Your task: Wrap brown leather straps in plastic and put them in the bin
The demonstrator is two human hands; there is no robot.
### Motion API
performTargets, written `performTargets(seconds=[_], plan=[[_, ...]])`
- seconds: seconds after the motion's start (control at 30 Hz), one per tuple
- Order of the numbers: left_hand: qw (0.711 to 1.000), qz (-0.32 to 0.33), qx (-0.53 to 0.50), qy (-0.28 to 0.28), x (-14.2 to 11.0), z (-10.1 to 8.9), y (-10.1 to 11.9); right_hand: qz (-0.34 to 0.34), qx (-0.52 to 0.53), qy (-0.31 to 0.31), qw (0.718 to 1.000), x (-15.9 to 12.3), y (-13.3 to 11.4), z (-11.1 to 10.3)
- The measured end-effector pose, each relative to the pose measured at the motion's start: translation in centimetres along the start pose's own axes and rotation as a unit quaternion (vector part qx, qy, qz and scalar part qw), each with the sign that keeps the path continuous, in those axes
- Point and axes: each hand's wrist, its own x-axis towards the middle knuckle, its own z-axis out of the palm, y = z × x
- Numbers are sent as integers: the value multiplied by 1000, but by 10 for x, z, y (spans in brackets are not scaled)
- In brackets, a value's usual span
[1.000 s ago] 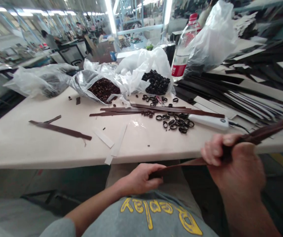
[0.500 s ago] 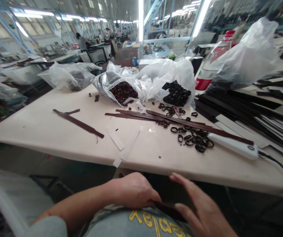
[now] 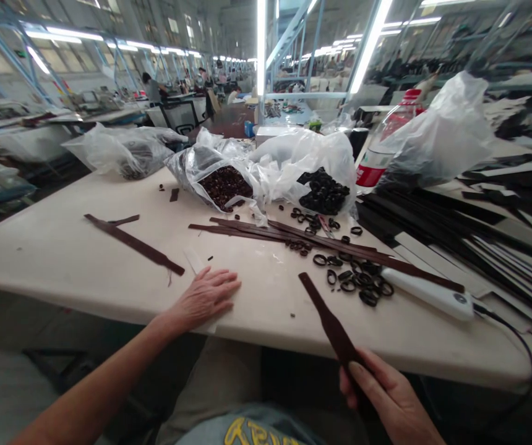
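Now the left hand [image 3: 208, 295] lies spread flat on the counter [image 3: 75, 278] at seven o'clock, no longer beside the right hand [image 3: 370, 384], which alone clamps the brown strap [image 3: 331, 322] at five o'clock

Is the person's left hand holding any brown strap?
No, the left hand lies palm down on the table with fingers extended, while the right hand grips a brown strap.

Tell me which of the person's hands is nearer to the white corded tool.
Right. The right hand, holding a brown strap, is on the near side of the white corded tool; the left hand is on the table, well left of the tool.
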Motion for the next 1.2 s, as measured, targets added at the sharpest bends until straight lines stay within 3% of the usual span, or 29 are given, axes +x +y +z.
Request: performTargets(seconds=[0.17, 0.27, 0.37, 0.43, 0.6, 0.73, 0.9, 1.07, 1.13, 1.2], plan=[[990, -114, 65, 58, 13, -18, -65, -38, -7, 114, 993, 6, -13, -23], [980, -147, 89, 96, 36, -37, -82, -69, -15, 136, 988, 18, -14, -33], [986, -106, 42, 124, 75, -48, -72, -72, 8, 134, 988, 36, -10, -35], [987, -83, 3, 139, 109, -45, -58, -65, -3, 130, 989, 49, -4, -34], [982, -90, -37, 159, 187, -16, -36, -90, -91, 121, 984, 66, 10, -34], [972, -100, -93, 191, 216, -3, -33, -97, -106, 123, 982, 66, 14, -35], [947, -107, -166, 252, 206, -19, -21, -99, -95, 120, 983, 64, 12, -33], [922, -37, -270, 274, 156, -50, 15, -103, -84, 124, 983, 64, 12, -31], [928, 18, -275, 252, 137, -56, 26, -107, -86, 128, 982, 64, 12, -30], [952, 59, -232, 191, 125, -53, 31, -107, -80, 131, 982, 64, 11, -29]])
